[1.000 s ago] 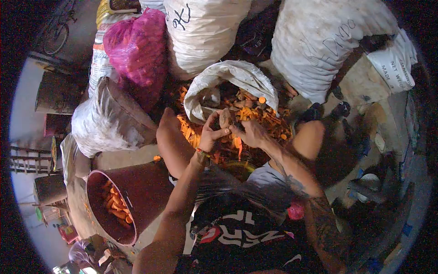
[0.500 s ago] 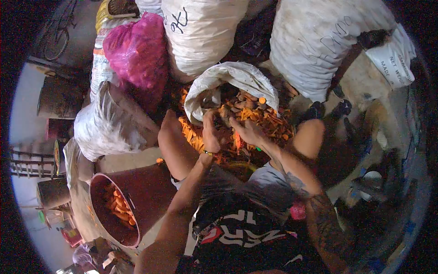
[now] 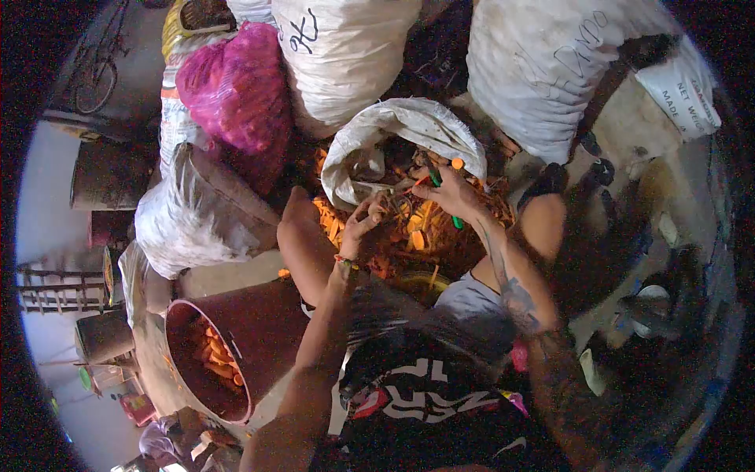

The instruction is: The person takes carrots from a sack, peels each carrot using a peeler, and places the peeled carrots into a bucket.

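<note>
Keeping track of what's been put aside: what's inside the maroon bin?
Orange pieces lie heaped inside the maroon bin. Whatever lies beneath them is covered and can't be seen.

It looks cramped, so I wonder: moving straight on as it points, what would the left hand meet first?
Beyond the small brown root it holds, the left hand would probably meet the open white woven sack, though depth is unclear.
</note>
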A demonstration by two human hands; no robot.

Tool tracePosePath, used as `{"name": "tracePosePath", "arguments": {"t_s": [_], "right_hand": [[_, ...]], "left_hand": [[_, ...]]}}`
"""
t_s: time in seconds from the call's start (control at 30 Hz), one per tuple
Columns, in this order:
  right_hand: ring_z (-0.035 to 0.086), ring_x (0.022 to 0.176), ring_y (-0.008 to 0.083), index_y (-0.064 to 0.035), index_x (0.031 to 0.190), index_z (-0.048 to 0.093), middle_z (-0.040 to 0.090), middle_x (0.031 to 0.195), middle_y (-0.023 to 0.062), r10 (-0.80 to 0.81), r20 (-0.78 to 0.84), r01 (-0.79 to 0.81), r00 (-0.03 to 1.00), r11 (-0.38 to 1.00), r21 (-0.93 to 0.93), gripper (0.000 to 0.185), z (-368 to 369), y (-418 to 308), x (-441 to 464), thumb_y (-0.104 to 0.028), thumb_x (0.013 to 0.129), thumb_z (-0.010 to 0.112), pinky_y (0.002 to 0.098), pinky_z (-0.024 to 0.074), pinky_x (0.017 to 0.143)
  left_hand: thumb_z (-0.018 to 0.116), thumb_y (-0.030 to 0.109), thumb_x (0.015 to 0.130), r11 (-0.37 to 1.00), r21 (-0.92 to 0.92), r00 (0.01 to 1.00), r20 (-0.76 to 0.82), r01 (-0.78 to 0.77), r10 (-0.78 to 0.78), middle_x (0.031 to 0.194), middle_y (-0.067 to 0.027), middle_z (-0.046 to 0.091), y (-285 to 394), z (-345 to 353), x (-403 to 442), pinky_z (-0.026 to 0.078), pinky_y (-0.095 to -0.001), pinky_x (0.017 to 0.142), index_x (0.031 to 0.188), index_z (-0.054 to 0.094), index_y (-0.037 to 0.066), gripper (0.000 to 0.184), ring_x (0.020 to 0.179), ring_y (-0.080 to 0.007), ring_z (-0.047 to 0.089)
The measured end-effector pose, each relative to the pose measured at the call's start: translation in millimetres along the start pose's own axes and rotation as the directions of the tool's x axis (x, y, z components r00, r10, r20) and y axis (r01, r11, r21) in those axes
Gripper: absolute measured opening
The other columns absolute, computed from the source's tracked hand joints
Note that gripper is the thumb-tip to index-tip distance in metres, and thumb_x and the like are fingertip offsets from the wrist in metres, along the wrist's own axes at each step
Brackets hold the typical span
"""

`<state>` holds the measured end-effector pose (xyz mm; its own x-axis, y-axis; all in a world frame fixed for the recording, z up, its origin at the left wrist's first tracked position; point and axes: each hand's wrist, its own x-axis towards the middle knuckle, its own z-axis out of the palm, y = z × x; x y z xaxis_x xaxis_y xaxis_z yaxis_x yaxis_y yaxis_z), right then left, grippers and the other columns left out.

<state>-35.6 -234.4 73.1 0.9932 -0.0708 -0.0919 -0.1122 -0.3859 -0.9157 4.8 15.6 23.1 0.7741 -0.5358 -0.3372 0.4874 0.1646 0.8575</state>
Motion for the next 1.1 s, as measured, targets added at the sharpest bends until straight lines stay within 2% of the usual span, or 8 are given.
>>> {"name": "tracePosePath", "arguments": {"t_s": [0.2,0.43,0.6,0.8,0.87,0.97,1.03,1.1], "right_hand": [[0.059,0.101,0.0221,0.002,0.123,0.048,0.061,0.113,0.015,-0.119,-0.253,0.096,0.96,0.99,-0.102,0.061,8,50,12,-0.028,0.077,0.075,0.0335,0.0448,0.087],[0.06,0.099,0.0244,0.0014,0.114,0.051,0.062,0.11,0.0151,0.255,-0.13,-0.254,0.958,0.967,0.028,0.053,-17,22,12,-0.031,0.079,0.074,0.0364,0.0448,0.085],[0.049,0.117,0.026,0.0032,0.122,0.049,0.055,0.12,0.0183,-0.074,-0.143,0.051,0.987,0.986,-0.16,0.061,0,9,-2,-0.027,0.076,0.075,0.039,0.0389,0.099],[0.061,0.1,0.0246,0.0002,0.109,0.053,0.066,0.095,0.0112,0.219,-0.267,-0.155,0.938,0.958,0.243,0.043,-17,21,15,-0.027,0.082,0.072,0.0367,0.0467,0.087],[0.06,0.099,0.0252,0.0008,0.115,0.051,0.062,0.105,0.0148,-0.199,-0.304,0.125,0.932,0.961,-0.246,0.045,13,49,22,-0.024,0.083,0.071,0.0379,0.0458,0.086],[0.059,0.098,0.0265,0.0024,0.122,0.048,0.059,0.113,0.0164,0.118,-0.245,-0.129,0.962,0.991,-0.031,0.051,0,11,9,-0.018,0.082,0.071,0.0399,0.0452,0.085],[0.058,0.104,0.0342,-0.0029,0.121,0.05,0.057,0.115,0.0122,0.235,-0.255,-0.076,0.938,0.856,0.512,0.057,-13,26,20,-0.025,0.076,0.076,0.0438,0.0432,0.095],[0.06,0.103,0.0258,0.0023,0.122,0.048,0.059,0.114,0.0163,0.077,-0.174,-0.062,0.982,0.994,0.093,0.05,-7,28,24,-0.02,0.083,0.07,0.0387,0.0469,0.084]], "left_hand": [[0.072,0.027,0.077,0.973,-0.228,0.988,0.151,0.023,0.012,0.098,-0.0046,0.058,-9,14,2,0.049,-0.0326,0.076,0.125,0.047,-0.002,0.061,0.085,-0.0154,0.057],[0.073,0.026,0.076,0.997,-0.075,0.995,0.099,0.009,-0.002,0.109,-0.007,0.058,2,13,-4,0.047,-0.0352,0.086,0.126,0.046,-0.002,0.064,0.1,-0.0204,0.057],[0.074,0.021,0.075,0.977,-0.208,0.989,0.13,-0.042,0.07,0.121,-0.0093,0.055,-4,25,1,0.041,-0.0339,0.097,0.132,0.041,-0.002,0.07,0.111,-0.0201,0.054],[0.073,0.02,0.076,0.912,-0.411,0.972,0.206,-0.021,0.116,0.127,-0.0106,0.052,3,35,-2,0.037,-0.032,0.102,0.138,0.035,-0.002,0.076,0.118,-0.0186,0.05],[0.073,0.022,0.076,0.95,-0.299,0.989,0.088,-0.088,0.119,0.128,-0.0108,0.052,12,42,0,0.036,-0.0325,0.102,0.138,0.034,-0.002,0.077,0.119,-0.0188,0.049],[0.072,0.025,0.076,0.985,-0.135,0.975,0.18,-0.108,0.131,0.128,-0.0096,0.052,-27,6,25,0.035,-0.0326,0.103,0.137,0.037,-0.002,0.075,0.118,-0.0192,0.049],[0.073,0.025,0.075,0.948,-0.291,0.959,0.209,-0.126,0.192,0.127,-0.0086,0.052,-9,29,14,0.034,-0.0326,0.103,0.136,0.038,-0.003,0.075,0.117,-0.0198,0.049],[0.072,0.026,0.074,0.963,-0.203,0.95,0.222,-0.176,0.221,0.126,-0.0093,0.053,-31,8,34,0.035,-0.0333,0.102,0.135,0.038,-0.003,0.076,0.117,-0.0202,0.049]]}}
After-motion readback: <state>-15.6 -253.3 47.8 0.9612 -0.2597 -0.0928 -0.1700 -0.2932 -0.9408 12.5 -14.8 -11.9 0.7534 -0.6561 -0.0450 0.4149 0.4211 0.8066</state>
